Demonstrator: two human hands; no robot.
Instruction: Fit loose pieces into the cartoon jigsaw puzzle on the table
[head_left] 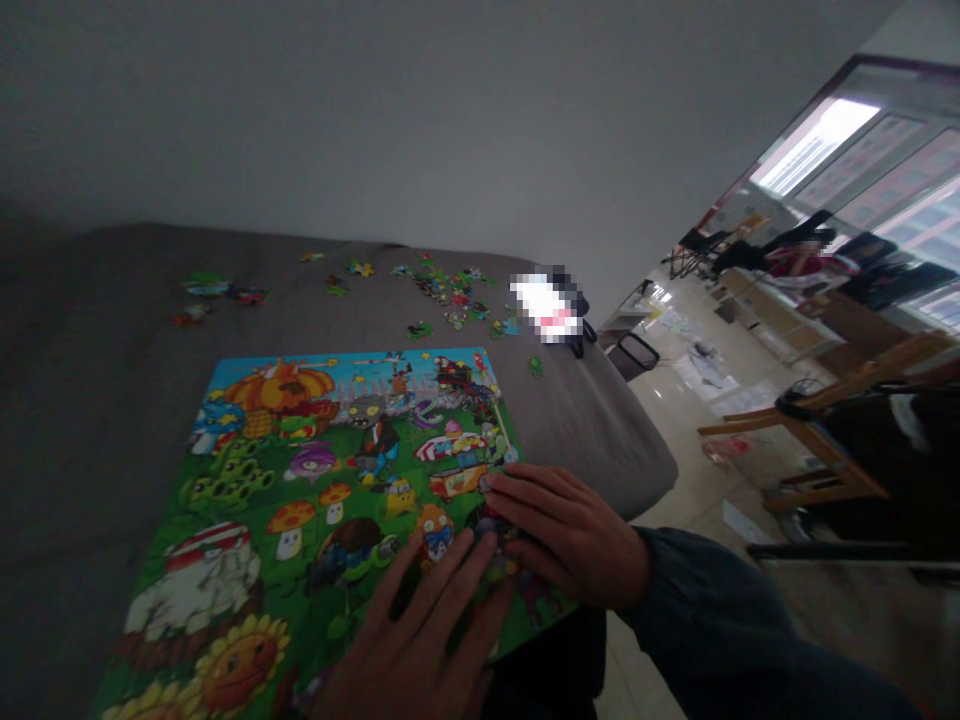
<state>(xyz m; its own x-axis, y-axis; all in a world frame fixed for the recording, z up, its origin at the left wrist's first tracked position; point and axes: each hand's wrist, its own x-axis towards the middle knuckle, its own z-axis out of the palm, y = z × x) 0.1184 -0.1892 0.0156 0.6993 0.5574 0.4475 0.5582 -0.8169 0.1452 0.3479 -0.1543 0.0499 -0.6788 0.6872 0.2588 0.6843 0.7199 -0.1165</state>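
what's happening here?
A person is working on a colourful cartoon jigsaw puzzle laid on a grey cloth-covered surface. Both hands press flat on its lower right corner: the left hand from below, the right hand from the side. The picture looks mostly assembled. Loose pieces lie scattered beyond the puzzle's far edge. Neither hand grips anything.

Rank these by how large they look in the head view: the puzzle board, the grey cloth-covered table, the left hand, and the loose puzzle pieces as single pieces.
1. Grey cloth-covered table
2. Puzzle board
3. Left hand; its nearness to the camera enlarges it.
4. Loose puzzle pieces; being far from the camera makes them look smaller.
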